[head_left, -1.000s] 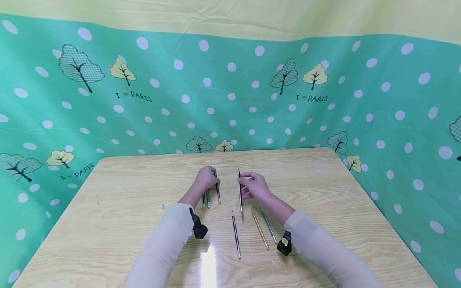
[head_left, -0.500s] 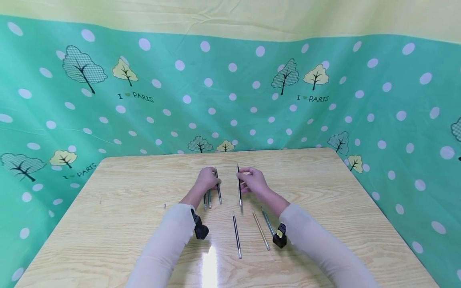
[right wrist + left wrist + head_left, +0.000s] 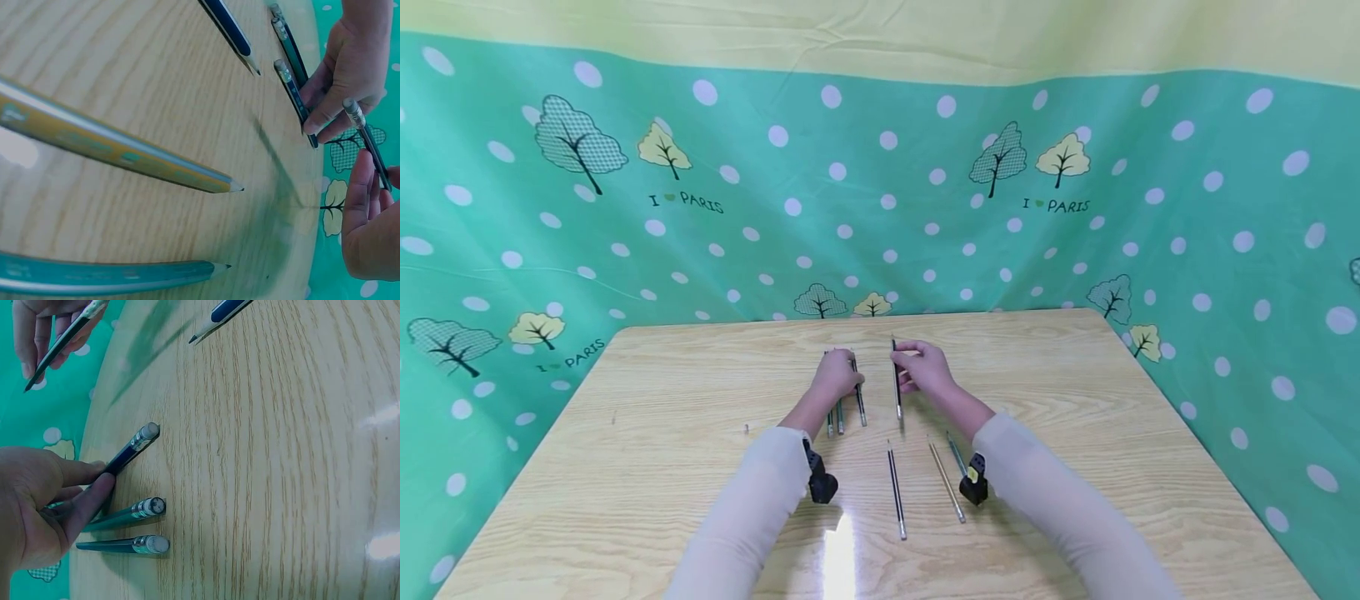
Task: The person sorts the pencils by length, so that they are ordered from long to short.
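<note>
My left hand (image 3: 837, 375) pinches a dark blue pencil (image 3: 128, 453) between thumb and fingers, its eraser end toward me, low at the table. Beside it lie a green pencil (image 3: 128, 515) and another dark pencil (image 3: 119, 545), partly hidden under the hand in the head view. To the right, my right hand (image 3: 928, 367) holds a dark pencil (image 3: 897, 387) by thumb and fingertips, point away from me. Its shadow falls on the wood in the right wrist view, so it is raised off the table.
Nearer me on the wooden table (image 3: 647, 483) lie a dark blue pencil (image 3: 897, 492), a gold pencil (image 3: 946, 479) and a teal pencil (image 3: 957, 454), the last partly behind the right wrist camera (image 3: 974, 482). A small bit (image 3: 747, 429) sits at left. A green dotted curtain (image 3: 880, 183) hangs behind.
My right hand has moved away from me and slightly left with its pencil, toward the far side of the table. The left hand has stayed nearly in place on its pencil.
</note>
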`<state>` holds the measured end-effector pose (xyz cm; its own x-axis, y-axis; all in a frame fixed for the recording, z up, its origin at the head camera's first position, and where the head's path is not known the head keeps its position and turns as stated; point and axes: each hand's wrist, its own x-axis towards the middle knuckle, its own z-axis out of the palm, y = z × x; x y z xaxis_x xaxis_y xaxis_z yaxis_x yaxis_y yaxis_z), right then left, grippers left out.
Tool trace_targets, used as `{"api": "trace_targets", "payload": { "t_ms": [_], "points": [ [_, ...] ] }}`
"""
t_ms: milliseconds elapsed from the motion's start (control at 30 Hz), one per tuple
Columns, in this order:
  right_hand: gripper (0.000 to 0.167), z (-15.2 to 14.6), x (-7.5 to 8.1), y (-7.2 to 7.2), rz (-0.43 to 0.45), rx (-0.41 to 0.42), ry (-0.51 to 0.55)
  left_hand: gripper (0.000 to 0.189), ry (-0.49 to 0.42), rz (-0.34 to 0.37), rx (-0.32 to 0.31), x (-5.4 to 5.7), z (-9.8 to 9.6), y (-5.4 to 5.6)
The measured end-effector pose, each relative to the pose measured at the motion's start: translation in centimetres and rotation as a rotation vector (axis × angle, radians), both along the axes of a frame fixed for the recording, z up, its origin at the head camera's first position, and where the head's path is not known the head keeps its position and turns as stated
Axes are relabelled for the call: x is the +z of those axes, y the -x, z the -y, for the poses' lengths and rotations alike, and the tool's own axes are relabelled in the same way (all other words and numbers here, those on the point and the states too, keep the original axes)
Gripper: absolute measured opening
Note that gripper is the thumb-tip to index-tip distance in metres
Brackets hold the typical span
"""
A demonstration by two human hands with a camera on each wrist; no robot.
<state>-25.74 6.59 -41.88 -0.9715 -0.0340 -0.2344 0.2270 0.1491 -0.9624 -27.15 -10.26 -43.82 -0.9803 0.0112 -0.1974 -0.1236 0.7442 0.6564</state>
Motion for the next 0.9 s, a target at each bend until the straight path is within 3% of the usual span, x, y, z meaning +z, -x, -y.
{"api": "trace_targets", "payload": {
  "t_ms": [500, 900],
  "points": [
    [0.025, 0.8, 0.3, 0.7, -0.023, -0.011, -0.037, 0.055, 0.004, 0.017, -0.001, 0.2, -0.2, -0.2],
    [0.035, 1.5, 0.3, 1.2, -0.023, 0.011, -0.044, 0.055, -0.008, 0.003, 0.004, 0.3, -0.1, -0.2]
  ]
}}
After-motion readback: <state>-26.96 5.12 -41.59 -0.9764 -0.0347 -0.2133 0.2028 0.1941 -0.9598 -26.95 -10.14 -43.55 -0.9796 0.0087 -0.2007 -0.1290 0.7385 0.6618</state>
